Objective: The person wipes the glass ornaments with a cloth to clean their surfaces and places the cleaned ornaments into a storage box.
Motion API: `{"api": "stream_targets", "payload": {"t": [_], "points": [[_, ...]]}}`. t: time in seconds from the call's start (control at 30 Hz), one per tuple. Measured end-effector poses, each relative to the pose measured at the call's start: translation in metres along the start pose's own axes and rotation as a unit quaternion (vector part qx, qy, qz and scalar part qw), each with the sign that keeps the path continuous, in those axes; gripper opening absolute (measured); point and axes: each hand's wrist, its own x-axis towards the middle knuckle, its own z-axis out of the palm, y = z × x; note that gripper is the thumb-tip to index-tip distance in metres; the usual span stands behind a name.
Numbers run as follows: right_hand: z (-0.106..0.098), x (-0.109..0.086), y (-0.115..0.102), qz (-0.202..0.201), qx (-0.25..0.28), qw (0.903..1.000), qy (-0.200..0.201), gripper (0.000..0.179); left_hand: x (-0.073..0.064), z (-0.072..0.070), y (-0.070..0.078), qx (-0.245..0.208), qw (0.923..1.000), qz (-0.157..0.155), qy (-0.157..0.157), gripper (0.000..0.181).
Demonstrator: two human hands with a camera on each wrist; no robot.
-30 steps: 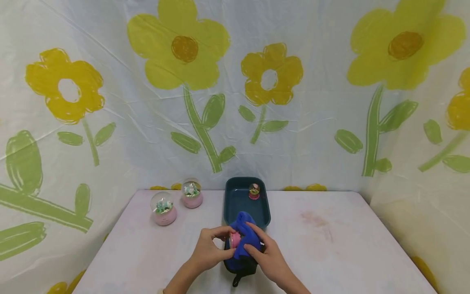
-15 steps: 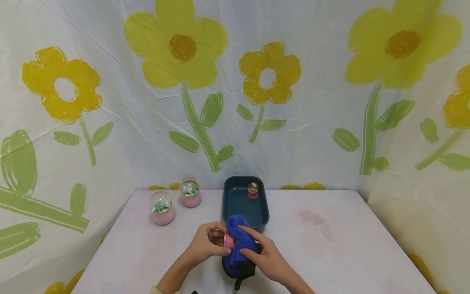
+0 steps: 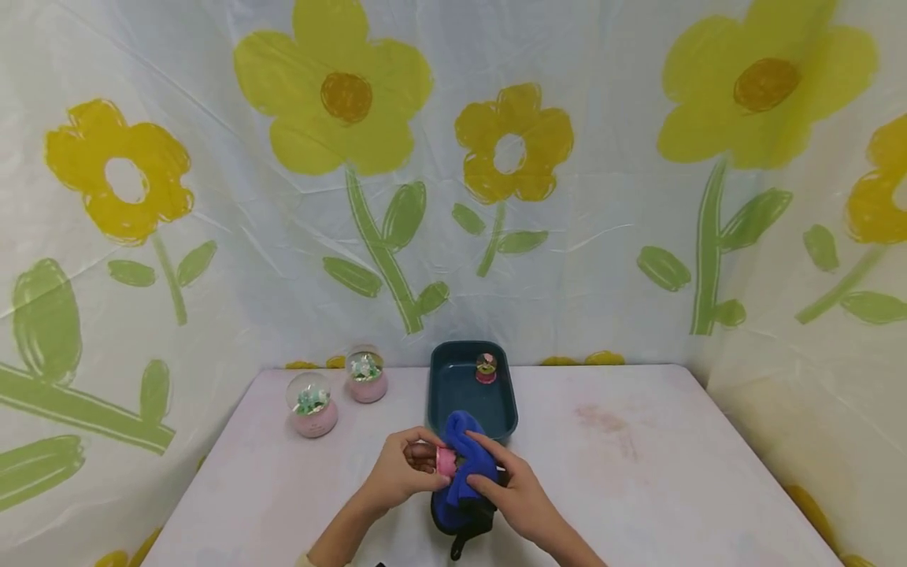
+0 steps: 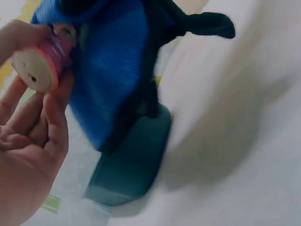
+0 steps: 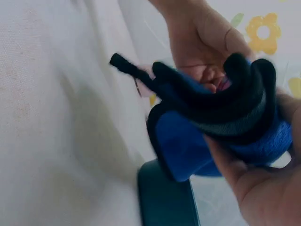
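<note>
In the head view my left hand [image 3: 397,471] pinches the pink base [image 3: 446,461] of a small snow globe between thumb and fingers. Its flat, pale underside [image 4: 33,70] faces the left wrist camera. A blue cloth [image 3: 473,461] with black edging and a black loop [image 3: 459,543] is folded over the globe's other end, hiding most of the dome. My right hand [image 3: 516,492] grips the cloth from the right, thumb in front and fingers over the top. The right wrist view shows the cloth bent round, its black edges [image 5: 235,113] curling, clear of the table.
Just beyond the hands stands a dark teal tray [image 3: 431,394], with another small pink-based snow globe [image 3: 486,368] in its far right part. Two larger snow globes, one nearer [image 3: 312,405] and one farther [image 3: 366,374], stand on the white table [image 3: 638,472] at left.
The pink base has shifted slightly left against the cloth, and more of my left hand's curled fingers shows behind it. My right hand keeps its grip on the cloth.
</note>
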Motion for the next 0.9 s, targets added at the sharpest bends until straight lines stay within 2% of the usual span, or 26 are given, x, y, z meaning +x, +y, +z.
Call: {"api": "stream_targets", "payload": {"t": [0.07, 0.2, 0.3, 0.37, 0.43, 0.5, 0.6, 0.67, 0.73, 0.8, 0.9], "points": [[0.000, 0.000, 0.000, 0.012, -0.019, 0.9996, 0.015, 0.053, 0.000, 0.004, 0.002, 0.061, 0.9977, 0.027, 0.012, 0.036], [-0.001, 0.000, 0.000, 0.021, -0.065, 0.9968, 0.043, 0.052, -0.003, 0.012, 0.008, 0.162, 0.9839, 0.069, 0.030, 0.033], [-0.001, -0.001, -0.001, 0.017, -0.093, 0.9940, 0.055, 0.050, -0.007, 0.017, 0.017, 0.210, 0.9722, 0.097, 0.037, 0.033], [-0.001, -0.001, -0.002, 0.014, -0.106, 0.9926, 0.058, 0.050, -0.008, 0.018, 0.023, 0.220, 0.9682, 0.113, 0.038, 0.032], [0.000, -0.001, -0.003, 0.015, -0.110, 0.9921, 0.059, 0.050, -0.009, 0.016, 0.020, 0.206, 0.9720, 0.108, 0.037, 0.032], [0.001, -0.001, -0.003, 0.011, -0.108, 0.9924, 0.058, 0.050, -0.008, 0.013, 0.013, 0.172, 0.9803, 0.089, 0.038, 0.033], [0.002, 0.000, -0.001, 0.004, -0.091, 0.9946, 0.050, 0.050, -0.005, 0.006, -0.003, 0.096, 0.9935, 0.048, 0.040, 0.035], [0.002, 0.000, 0.001, -0.004, -0.076, 0.9961, 0.044, 0.051, -0.004, 0.004, -0.010, 0.029, 0.9987, 0.022, 0.035, 0.037], [0.001, 0.000, 0.003, -0.009, -0.059, 0.9976, 0.037, 0.051, -0.004, 0.003, -0.015, -0.034, 0.9991, -0.001, 0.026, 0.038], [0.001, -0.001, 0.004, -0.018, -0.044, 0.9983, 0.032, 0.052, -0.005, 0.004, -0.019, -0.082, 0.9963, -0.018, 0.019, 0.039], [0.001, -0.002, 0.005, -0.027, -0.024, 0.9988, 0.034, 0.052, -0.005, 0.007, -0.020, -0.100, 0.9947, -0.018, 0.016, 0.042]]}}
